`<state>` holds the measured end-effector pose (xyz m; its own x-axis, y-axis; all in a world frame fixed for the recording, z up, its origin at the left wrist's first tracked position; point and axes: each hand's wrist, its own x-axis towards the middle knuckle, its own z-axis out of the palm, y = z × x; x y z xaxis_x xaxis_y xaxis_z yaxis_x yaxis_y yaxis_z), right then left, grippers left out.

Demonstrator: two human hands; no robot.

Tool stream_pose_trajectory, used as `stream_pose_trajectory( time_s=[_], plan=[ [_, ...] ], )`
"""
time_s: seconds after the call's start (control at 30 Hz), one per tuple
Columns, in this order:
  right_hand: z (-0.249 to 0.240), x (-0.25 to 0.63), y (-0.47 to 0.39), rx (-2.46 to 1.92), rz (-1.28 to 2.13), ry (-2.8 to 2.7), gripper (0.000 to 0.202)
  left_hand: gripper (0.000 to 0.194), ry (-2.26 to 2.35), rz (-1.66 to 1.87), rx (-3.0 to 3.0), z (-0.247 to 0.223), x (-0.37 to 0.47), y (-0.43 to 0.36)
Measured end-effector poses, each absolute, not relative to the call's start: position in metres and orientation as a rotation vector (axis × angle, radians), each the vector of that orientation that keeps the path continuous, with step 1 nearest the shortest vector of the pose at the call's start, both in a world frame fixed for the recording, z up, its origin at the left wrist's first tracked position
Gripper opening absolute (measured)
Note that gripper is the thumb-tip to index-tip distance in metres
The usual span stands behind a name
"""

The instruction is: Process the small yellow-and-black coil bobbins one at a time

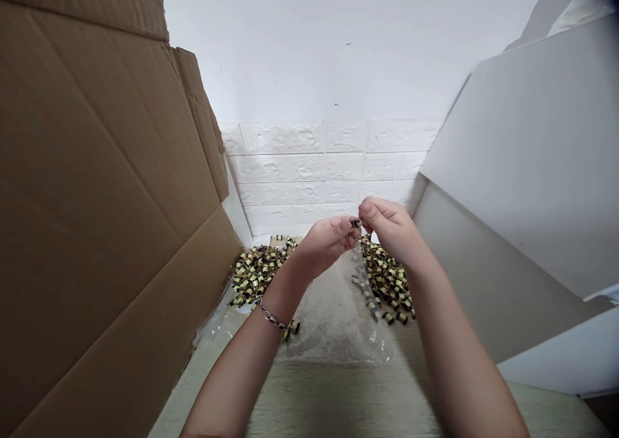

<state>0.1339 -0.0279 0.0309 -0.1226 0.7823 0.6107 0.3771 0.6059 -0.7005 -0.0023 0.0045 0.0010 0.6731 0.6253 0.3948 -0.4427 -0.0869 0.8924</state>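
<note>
A small bobbin coil, with black ends and thin leads, is pinched between the thumb and fingers of my left hand. My right hand is closed right beside it, thumb against forefinger, on what looks like the coil's thin wire lead; the fingers hide most of it. Both hands are raised above the table. Under my left forearm spreads a heap of similar yellow-and-black coils. Another heap of coils lies below my right hand.
A clear plastic bag lies flat on the pale table between the heaps. A few loose coils rest near my left wrist. Tall cardboard walls the left side, white panels the right. A white brick-pattern wall stands behind.
</note>
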Motion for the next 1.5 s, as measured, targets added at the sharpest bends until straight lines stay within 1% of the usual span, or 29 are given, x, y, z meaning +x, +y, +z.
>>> stream_pose_trajectory(
  time_s=[0.13, 0.3, 0.43, 0.53, 0.67, 0.8, 0.87, 0.97, 1.13, 1.33, 1.5],
  plan=[
    [0.029, 0.133, -0.025, -0.926, 0.495, -1.722, 0.041, 0.021, 0.149, 0.816, 1.144, -0.001, 0.000, 0.001],
    [0.026, 0.133, -0.021, -0.922, 0.542, -1.705, 0.040, 0.022, 0.114, 0.742, 0.951, -0.006, 0.002, 0.002],
    [0.025, 0.133, -0.021, -0.908, 0.607, -1.721, 0.038, 0.025, 0.071, 0.675, 0.915, -0.009, 0.001, 0.004],
    [0.027, 0.133, -0.024, -0.881, 0.671, -1.785, 0.038, 0.028, 0.093, 0.625, 0.986, -0.008, -0.003, 0.006],
    [0.027, 0.131, -0.027, -0.882, 0.698, -1.914, 0.038, 0.032, 0.186, 0.566, 1.247, -0.003, -0.016, 0.014],
    [0.024, 0.126, -0.025, -0.920, 0.707, -2.041, 0.037, 0.029, 0.318, 0.547, 1.530, 0.003, -0.031, 0.023],
    [0.022, 0.123, -0.022, -0.985, 0.658, -2.110, 0.038, 0.024, 0.405, 0.520, 1.660, 0.006, -0.037, 0.025],
    [0.017, 0.118, -0.016, -1.131, 0.447, -2.192, 0.039, 0.016, 0.543, 0.468, 1.796, 0.011, -0.042, 0.025],
    [0.009, 0.113, -0.008, -1.291, 0.135, -2.297, 0.037, 0.018, 0.698, 0.424, 2.031, 0.015, -0.041, 0.022],
    [0.007, 0.114, -0.006, -1.411, 0.075, -2.341, 0.034, 0.023, 0.913, 0.443, 2.265, 0.009, -0.038, 0.022],
    [0.011, 0.111, -0.008, -1.450, -0.038, -2.301, 0.030, 0.024, 1.049, 0.586, 2.429, 0.013, -0.035, 0.016]
  ],
)
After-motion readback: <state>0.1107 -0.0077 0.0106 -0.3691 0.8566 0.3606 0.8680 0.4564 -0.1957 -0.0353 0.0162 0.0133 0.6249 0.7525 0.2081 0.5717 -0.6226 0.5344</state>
